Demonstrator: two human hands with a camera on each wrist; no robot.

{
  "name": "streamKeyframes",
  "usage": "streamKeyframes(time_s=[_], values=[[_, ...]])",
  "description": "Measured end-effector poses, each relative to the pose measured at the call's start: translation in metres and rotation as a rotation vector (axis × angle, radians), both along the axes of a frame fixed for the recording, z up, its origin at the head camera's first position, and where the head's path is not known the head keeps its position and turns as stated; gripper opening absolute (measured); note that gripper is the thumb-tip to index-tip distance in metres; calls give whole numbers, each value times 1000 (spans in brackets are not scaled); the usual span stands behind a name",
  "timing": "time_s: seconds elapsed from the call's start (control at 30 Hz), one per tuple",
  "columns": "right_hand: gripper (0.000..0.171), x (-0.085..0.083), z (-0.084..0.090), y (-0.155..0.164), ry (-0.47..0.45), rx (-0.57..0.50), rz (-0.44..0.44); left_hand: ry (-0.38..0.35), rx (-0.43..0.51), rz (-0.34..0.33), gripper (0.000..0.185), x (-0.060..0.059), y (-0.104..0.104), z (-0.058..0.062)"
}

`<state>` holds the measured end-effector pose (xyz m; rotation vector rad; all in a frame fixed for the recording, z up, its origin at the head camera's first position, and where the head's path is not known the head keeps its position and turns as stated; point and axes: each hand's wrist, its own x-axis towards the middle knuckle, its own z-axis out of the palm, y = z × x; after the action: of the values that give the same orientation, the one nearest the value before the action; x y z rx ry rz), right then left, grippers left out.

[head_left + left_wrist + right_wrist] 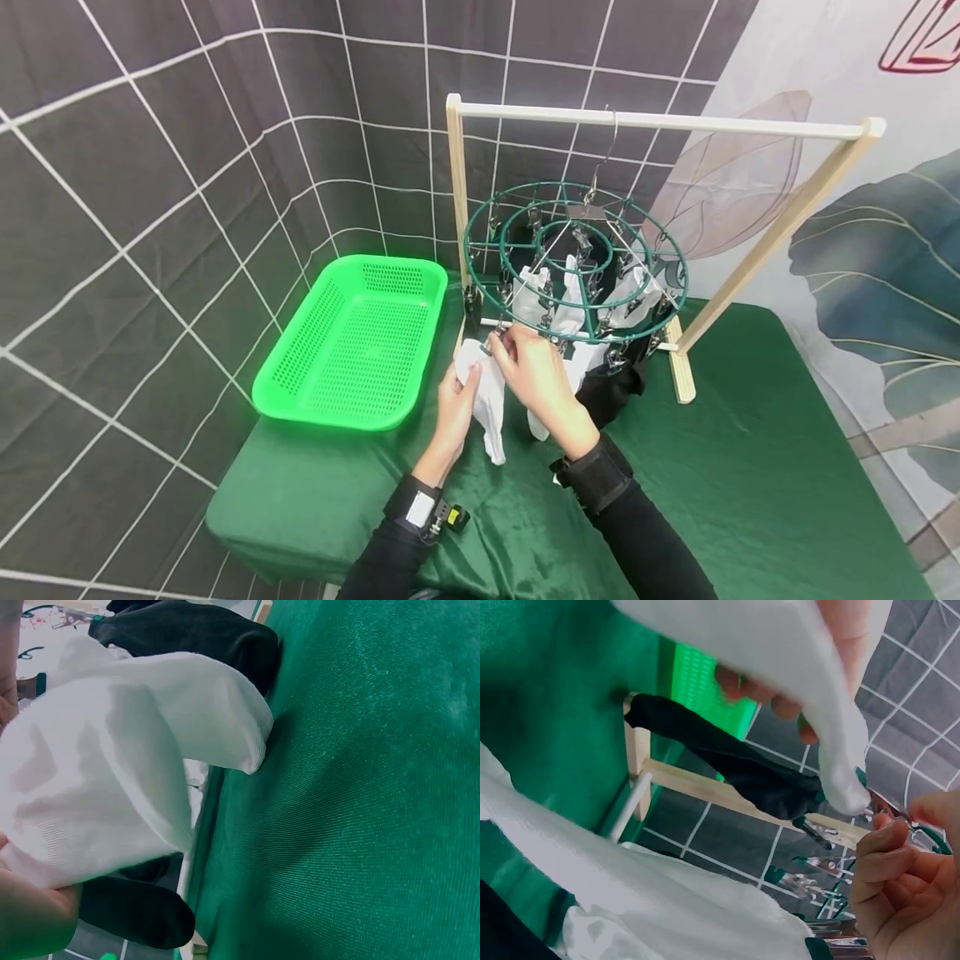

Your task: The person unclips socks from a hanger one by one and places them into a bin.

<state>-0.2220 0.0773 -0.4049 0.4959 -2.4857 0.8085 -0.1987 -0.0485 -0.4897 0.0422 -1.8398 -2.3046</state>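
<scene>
A white sock hangs by its upper end at the near left edge of a round green clip hanger. My left hand grips that sock near its top, thumb on the front. Just right of it, my right hand pinches a metal clip with green tips at the sock's edge. In the right wrist view, the fingers of the right hand are curled at the clip. The white sock fills much of the left wrist view. Whether the clip has closed on the cloth is unclear.
Other white socks and black socks hang from the ring. A wooden frame with a white bar carries the hanger. A green plastic basket sits at left on the green-covered table.
</scene>
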Motion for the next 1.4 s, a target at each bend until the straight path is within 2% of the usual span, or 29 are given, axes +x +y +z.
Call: streamKeyframes(time_s=[0.2, 0.43, 0.77, 1.03, 1.13, 1.37, 1.4], values=[[37, -5, 2, 1, 14, -13, 0, 0, 25, 0, 41, -1, 1, 3], [40, -6, 4, 3, 38, -23, -9, 17, -35, 2, 36, 12, 2, 29], [42, -6, 1, 4, 184, -77, 19, 18, -37, 3, 32, 14, 1, 34], [41, -8, 0, 6, 201, -77, 77, 21, -108, 12, 25, 15, -2, 41], [42, -8, 0, 7, 214, -89, 107, 7, -132, 29, 24, 14, -3, 40], [44, -10, -4, 9, 215, -106, 118, -16, -159, 96, 20, 3, -9, 11], [43, -10, -4, 9, 216, -104, 112, -14, -174, 107, 18, 3, -11, 10]])
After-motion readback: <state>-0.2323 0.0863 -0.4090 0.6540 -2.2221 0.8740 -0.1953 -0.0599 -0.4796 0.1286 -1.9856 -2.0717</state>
